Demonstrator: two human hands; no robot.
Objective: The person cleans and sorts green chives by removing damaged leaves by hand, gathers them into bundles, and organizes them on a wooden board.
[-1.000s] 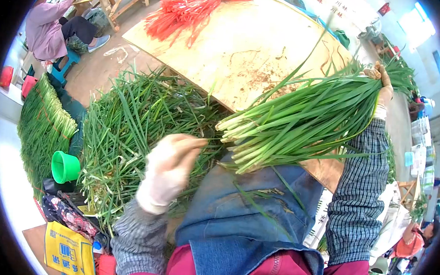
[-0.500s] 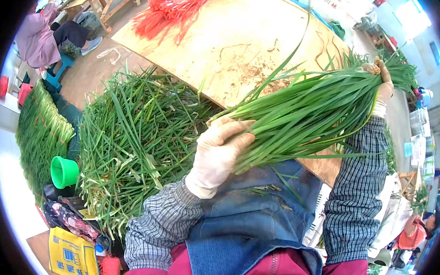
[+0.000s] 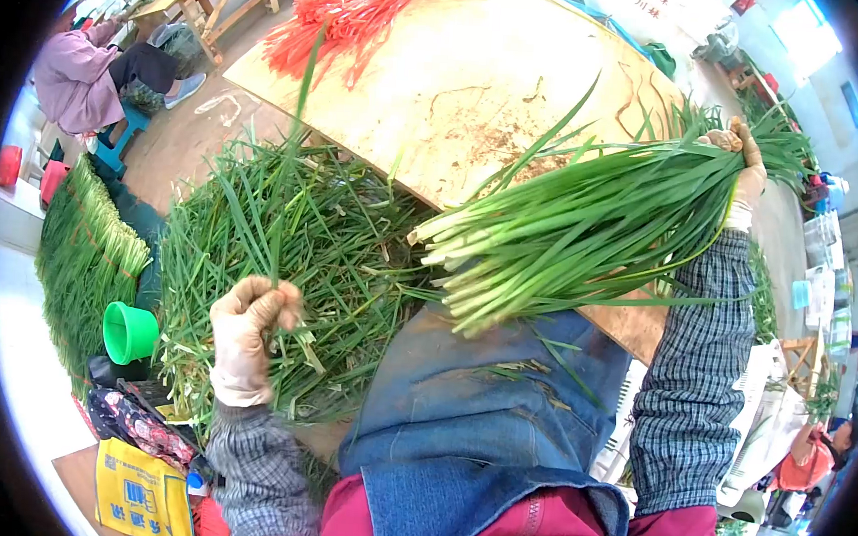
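Observation:
My right hand (image 3: 749, 168), in a pale glove, is closed around the leaf end of a bundle of garlic chives (image 3: 597, 211). The bundle slants down leftward over the board's edge and my lap, its pale cut ends loose at the left. My left hand (image 3: 251, 329), gloved too, pinches a single long chive leaf (image 3: 301, 106) that stands nearly upright from the fingers. Below and behind that hand spreads a big heap of loose chive leaves (image 3: 227, 228).
Red ties (image 3: 335, 20) lie on the wooden board (image 3: 517, 69). Tied chives (image 3: 85, 250) and a green bucket (image 3: 129, 334) stand at left, near a yellow bag (image 3: 146, 491). More chives (image 3: 780, 141) lie beyond my right hand. A person (image 3: 80, 75) sits at upper left; another (image 3: 807, 458) is at right.
My left hand has left the bundle's cut ends and moved left over the heap, a leaf now in its fingers. The cut ends are uncovered. My right hand keeps its hold in place.

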